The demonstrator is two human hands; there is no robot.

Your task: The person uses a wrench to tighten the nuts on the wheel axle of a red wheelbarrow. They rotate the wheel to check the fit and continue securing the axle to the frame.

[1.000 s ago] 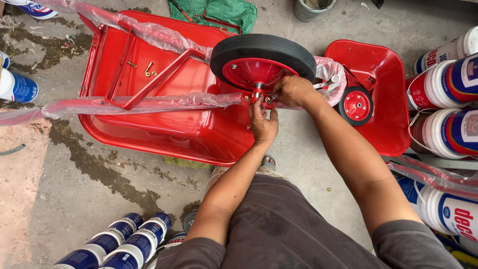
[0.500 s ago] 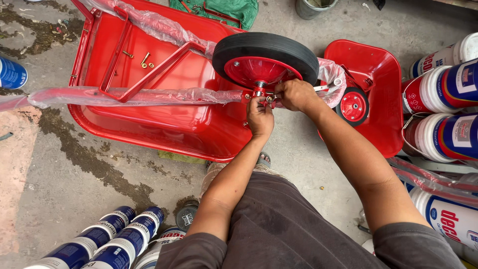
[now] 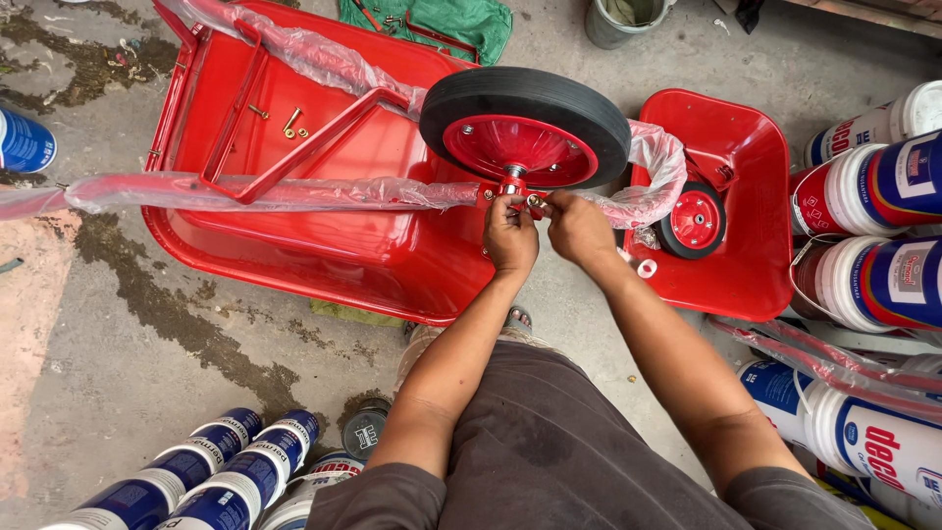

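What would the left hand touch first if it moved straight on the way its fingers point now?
Probably the red wheel hub just beyond the left hand, then the black tyre; depth is hard to judge.

A black-tyred wheel (image 3: 526,123) with a glossy red hub sits tilted over the near rim of a big red wheelbarrow tray (image 3: 294,226), its axle end pointing down toward the person. Right at that axle, a small metal fitting (image 3: 520,199) is pinched between the fingertips of the left hand (image 3: 510,236) and the right hand (image 3: 579,228), which meet just beneath the wheel, nearly touching each other. The tray rests on the concrete with its red tubular frame (image 3: 294,157) and plastic-wrapped handles (image 3: 255,192) lying across it.
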